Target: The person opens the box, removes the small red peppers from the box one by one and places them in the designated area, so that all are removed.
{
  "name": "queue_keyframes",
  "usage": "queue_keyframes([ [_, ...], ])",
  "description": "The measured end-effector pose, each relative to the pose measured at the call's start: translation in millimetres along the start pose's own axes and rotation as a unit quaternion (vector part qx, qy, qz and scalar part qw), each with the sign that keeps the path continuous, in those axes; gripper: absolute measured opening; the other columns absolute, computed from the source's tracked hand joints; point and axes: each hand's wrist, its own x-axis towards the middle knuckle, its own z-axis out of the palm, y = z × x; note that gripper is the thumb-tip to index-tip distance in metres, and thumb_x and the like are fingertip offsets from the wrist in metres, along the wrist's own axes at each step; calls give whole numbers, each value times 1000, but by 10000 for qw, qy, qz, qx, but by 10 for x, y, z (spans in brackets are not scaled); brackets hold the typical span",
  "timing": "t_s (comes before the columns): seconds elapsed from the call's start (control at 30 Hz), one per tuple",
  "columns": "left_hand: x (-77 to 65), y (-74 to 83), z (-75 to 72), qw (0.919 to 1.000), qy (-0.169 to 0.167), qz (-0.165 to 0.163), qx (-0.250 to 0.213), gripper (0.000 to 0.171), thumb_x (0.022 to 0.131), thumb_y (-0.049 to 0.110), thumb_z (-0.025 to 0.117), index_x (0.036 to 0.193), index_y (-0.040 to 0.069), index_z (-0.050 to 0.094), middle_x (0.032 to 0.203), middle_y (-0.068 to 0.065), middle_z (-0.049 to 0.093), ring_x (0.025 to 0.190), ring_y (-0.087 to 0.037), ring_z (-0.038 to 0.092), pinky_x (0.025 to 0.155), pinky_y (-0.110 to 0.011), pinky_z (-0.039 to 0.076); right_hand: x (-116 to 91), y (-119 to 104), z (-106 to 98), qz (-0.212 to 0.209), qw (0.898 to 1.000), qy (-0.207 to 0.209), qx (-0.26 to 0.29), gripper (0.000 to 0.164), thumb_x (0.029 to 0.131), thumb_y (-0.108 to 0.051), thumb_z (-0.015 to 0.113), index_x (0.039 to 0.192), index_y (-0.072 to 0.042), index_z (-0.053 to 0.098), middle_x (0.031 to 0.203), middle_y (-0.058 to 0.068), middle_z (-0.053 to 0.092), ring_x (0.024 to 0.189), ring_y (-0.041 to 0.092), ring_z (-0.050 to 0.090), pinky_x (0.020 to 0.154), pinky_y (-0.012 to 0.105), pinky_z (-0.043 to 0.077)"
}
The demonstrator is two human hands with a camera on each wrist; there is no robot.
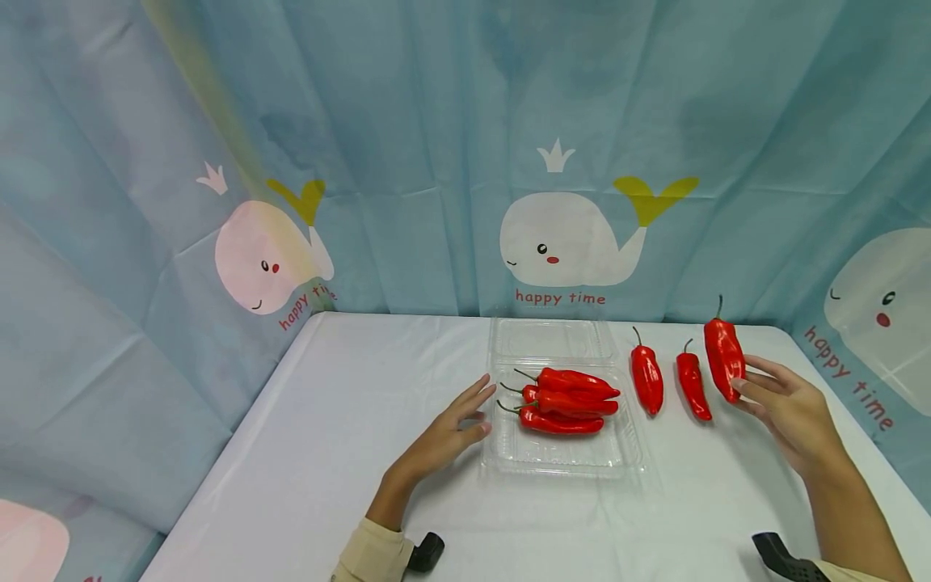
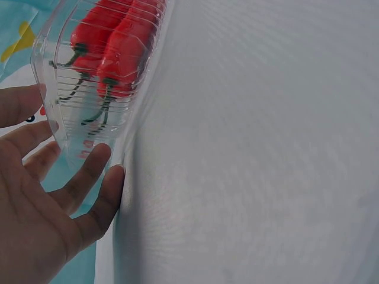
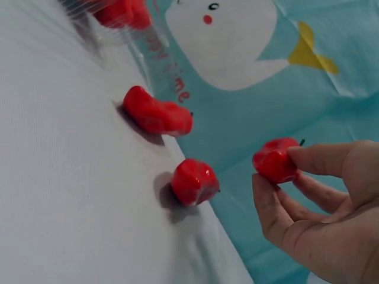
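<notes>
My right hand (image 1: 789, 408) pinches a red chili pepper (image 1: 723, 356) between thumb and fingertips, its green stem pointing away; in the right wrist view this pepper (image 3: 276, 160) shows end-on above the table. My left hand (image 1: 445, 436) has its fingers spread at the left side of a clear plastic clamshell box (image 1: 560, 459), fingertips right at the wall. In the box's near half lie several red peppers (image 1: 567, 402), stems to the left. Two more red peppers, a wider one (image 1: 647, 378) and a slimmer one (image 1: 692, 384), lie on the cloth between the box and my right hand.
The box's lid (image 1: 553, 339) lies folded back toward the rear of the table. White cloth (image 1: 327, 453) covers the table. Behind and at both sides hangs a blue curtain (image 1: 422, 242) printed with whales.
</notes>
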Motion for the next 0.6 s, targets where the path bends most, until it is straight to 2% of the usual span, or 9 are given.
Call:
queue_keyframes([
  [0.17,5,0,7,10000,21,-42,-16,62,109,19,56,167,16,35,179,-1,15,141,-37,53,116,-67,42,47,60,-68,294,9988,93,-382,70,103,-39,69,165,-22,40,118,-21,49,96,-9,55,75,13,59],
  [0.4,0,4,3,10000,22,-44,-37,62,109,18,56,167,15,35,179,-1,16,141,-37,53,116,-66,41,113,151,-161,553,9980,-7,-316,71,102,-41,71,164,-24,41,119,-17,51,93,-10,57,75,15,60],
  [0.47,-4,12,-1,10000,23,-35,-50,62,109,18,56,167,14,35,179,-1,16,141,-38,54,116,-66,41,132,177,-184,597,9975,-26,-370,71,102,-42,71,164,-23,41,117,-17,51,91,-11,58,75,15,60],
  [0.6,-5,19,-2,10000,-2,-28,-55,61,110,17,55,167,14,34,179,-2,15,141,-38,54,116,-66,41,166,236,-224,658,9950,-86,-750,74,104,-42,68,166,-16,37,125,-7,52,88,-13,58,76,20,62],
])
